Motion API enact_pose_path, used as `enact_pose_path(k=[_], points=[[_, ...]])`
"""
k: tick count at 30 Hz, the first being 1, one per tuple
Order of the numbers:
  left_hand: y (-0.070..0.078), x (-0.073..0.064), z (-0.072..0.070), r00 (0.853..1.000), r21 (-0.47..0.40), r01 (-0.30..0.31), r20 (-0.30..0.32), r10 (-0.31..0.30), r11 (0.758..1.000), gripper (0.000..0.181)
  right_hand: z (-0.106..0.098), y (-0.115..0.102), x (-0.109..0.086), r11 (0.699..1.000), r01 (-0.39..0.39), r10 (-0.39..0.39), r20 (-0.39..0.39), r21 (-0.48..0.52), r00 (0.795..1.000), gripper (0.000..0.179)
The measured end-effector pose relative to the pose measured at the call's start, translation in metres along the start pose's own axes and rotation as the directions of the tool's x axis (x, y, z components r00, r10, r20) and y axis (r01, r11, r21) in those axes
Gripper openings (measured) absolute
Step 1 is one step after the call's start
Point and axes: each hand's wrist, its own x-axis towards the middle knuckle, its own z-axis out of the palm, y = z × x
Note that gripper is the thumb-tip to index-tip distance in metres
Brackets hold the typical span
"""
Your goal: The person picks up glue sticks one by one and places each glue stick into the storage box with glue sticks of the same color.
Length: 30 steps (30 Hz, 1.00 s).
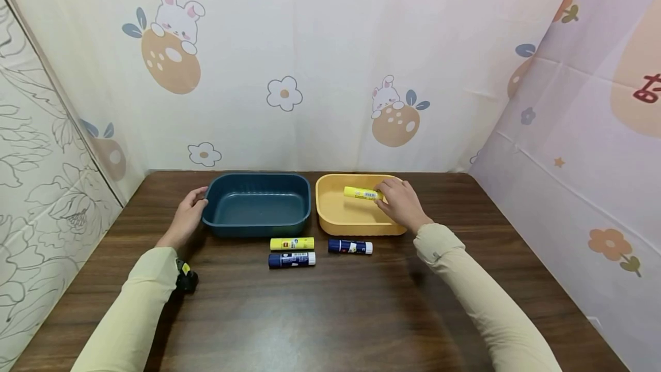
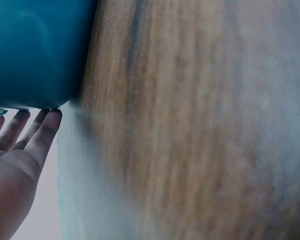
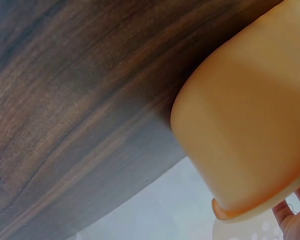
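My right hand [image 1: 403,202] pinches one end of a yellow glue stick [image 1: 361,193] over the yellow bin [image 1: 361,229]. In the right wrist view, the bin's wall [image 3: 245,120] hides the glue stick and most of the hand. At the left end of the dark teal bin [image 1: 255,230], my left hand [image 1: 188,214] touches the outer wall with extended fingers; its fingertips [image 2: 51,117] meet the wall in the left wrist view. Before the bins lie another yellow glue stick [image 1: 291,244], a navy glue stick with a white cap [image 1: 291,260] and a second navy one [image 1: 350,247].
The two bins stand side by side at the back of the brown wooden table [image 1: 310,314]. A printed curtain [image 1: 248,131] hangs behind the table's far edge, with more cloth on both sides. A black device [image 1: 186,277] sits at the left wrist.
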Motion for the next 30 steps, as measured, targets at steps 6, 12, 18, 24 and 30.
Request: enact_pose_path(k=[6,12,18,24,30], points=[[0.001,-0.001,0.0,1.0,-0.007,-0.001,-0.004,0.001,1.0,0.051,0.001,-0.002,0.005,0.999,0.03,-0.029,0.042,-0.038,0.999,0.027],[-0.001,-0.001,0.0,1.0,0.001,0.002,-0.008,-0.002,1.0,0.051,0.003,-0.002,0.009,0.995,0.065,-0.06,0.067,-0.079,0.996,0.025],[0.001,-0.002,0.001,1.0,0.005,0.005,-0.008,-0.005,1.0,0.051,0.007,-0.001,0.011,0.993,0.056,-0.047,0.091,-0.102,0.995,0.022],[0.003,-0.002,0.0,1.0,-0.001,0.012,-0.004,-0.012,1.0,0.051,0.01,-0.001,0.013,0.996,0.032,-0.021,0.143,-0.08,0.989,0.023],[0.002,-0.001,0.0,1.0,-0.003,0.008,-0.003,-0.008,1.0,0.051,0.011,-0.001,0.014,0.996,0.031,-0.018,0.143,-0.088,0.99,0.025]])
